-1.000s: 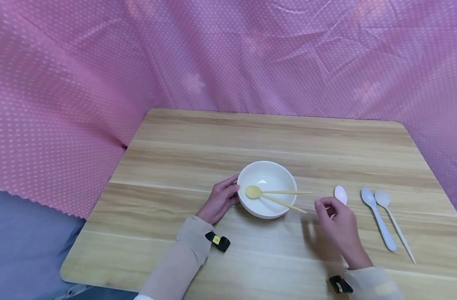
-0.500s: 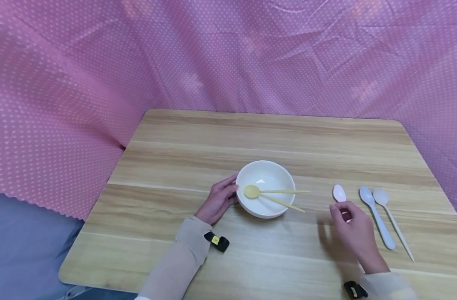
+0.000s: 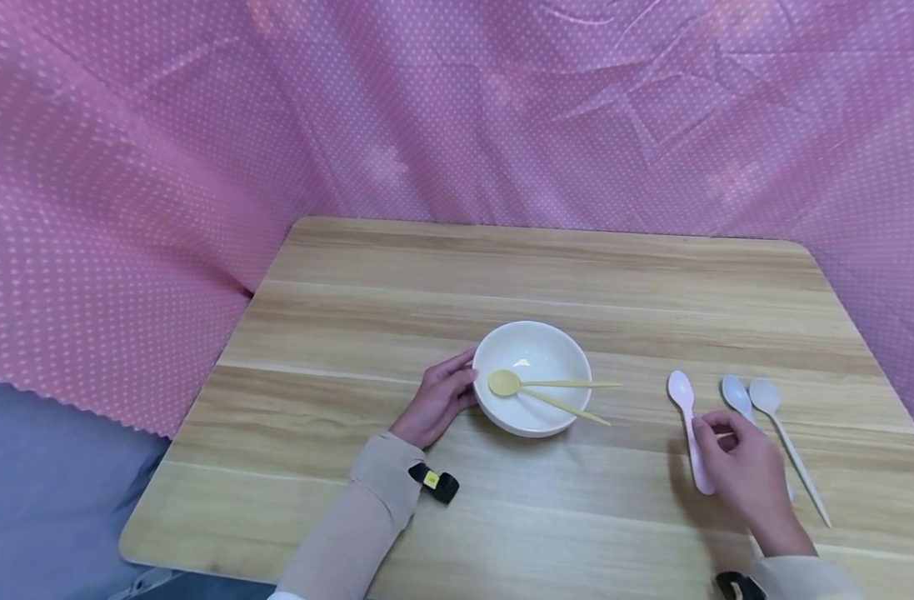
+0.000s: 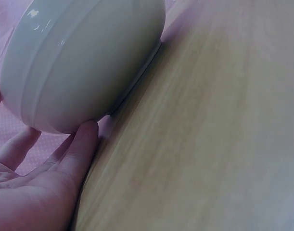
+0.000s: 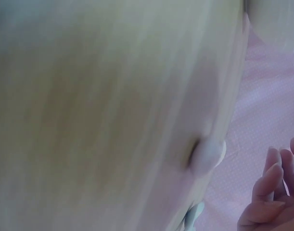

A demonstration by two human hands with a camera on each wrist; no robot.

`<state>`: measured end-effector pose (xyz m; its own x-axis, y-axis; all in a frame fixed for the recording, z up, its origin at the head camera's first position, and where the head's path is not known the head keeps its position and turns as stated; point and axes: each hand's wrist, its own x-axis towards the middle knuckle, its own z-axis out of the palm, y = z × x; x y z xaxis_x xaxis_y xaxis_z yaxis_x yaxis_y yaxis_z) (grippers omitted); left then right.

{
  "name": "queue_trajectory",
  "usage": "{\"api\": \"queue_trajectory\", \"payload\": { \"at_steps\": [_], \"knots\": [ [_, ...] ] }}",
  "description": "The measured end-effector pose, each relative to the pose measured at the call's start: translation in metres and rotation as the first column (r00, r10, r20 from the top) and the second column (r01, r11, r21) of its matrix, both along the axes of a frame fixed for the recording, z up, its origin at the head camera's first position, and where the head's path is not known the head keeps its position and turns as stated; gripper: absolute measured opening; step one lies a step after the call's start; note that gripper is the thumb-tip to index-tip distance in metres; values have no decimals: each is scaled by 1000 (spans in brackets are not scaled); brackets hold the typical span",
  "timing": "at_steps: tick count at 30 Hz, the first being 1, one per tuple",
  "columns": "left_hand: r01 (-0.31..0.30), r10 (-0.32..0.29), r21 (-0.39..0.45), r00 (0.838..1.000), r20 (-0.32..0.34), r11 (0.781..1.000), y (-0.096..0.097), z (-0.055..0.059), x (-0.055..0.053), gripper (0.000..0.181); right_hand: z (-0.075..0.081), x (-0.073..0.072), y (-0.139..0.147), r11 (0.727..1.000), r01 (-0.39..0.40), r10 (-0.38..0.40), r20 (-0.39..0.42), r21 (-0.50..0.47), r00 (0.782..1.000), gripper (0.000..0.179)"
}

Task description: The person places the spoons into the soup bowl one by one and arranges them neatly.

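Note:
My left hand [image 3: 436, 404] holds the side of a white bowl [image 3: 535, 346], thumb at the rim and fingers against the outer wall. In the left wrist view the fingertips touch the bowl [image 4: 89, 67] low down. A yellow spoon [image 3: 505, 383] lies in it; two thin yellow handles fan out over the right rim, and any second head is hidden. My right hand [image 3: 749, 475], loosely curled and holding nothing, is just over the handles of a pale pink spoon [image 3: 681, 390] and a light blue spoon [image 3: 736, 393], covering part of the blue one.
A whitish spoon [image 3: 766, 397] with a thin pointed handle lies right of the blue one. The wooden table [image 3: 397, 283] has rounded corners. Pink dotted cloth [image 3: 457, 117] hangs behind it and at the sides.
My right hand has moved right, away from the bowl and toward the blue spoon, uncovering the pink spoon's handle. The left hand and the bowl have stayed in place.

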<state>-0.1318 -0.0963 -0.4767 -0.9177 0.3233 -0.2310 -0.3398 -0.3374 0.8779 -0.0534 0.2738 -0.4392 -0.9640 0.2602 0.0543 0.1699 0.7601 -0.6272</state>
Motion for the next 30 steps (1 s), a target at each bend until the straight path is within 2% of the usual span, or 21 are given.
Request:
{"api": "queue_trajectory", "payload": {
  "at_steps": [8,22,30],
  "knots": [
    [-8,8,0,1000,-2,1000,0,-1,-1,51,0,4,16,999,7,-9,42,44,999,27],
    [-16,16,-5,1000,1,1000,0,-1,0,51,-2,11,42,992,-30,27,27,119,999,25],
    [-10,10,-10,1000,4,1000,0,0,1,51,-3,14,53,988,-41,30,77,149,997,30]
  ]
}}
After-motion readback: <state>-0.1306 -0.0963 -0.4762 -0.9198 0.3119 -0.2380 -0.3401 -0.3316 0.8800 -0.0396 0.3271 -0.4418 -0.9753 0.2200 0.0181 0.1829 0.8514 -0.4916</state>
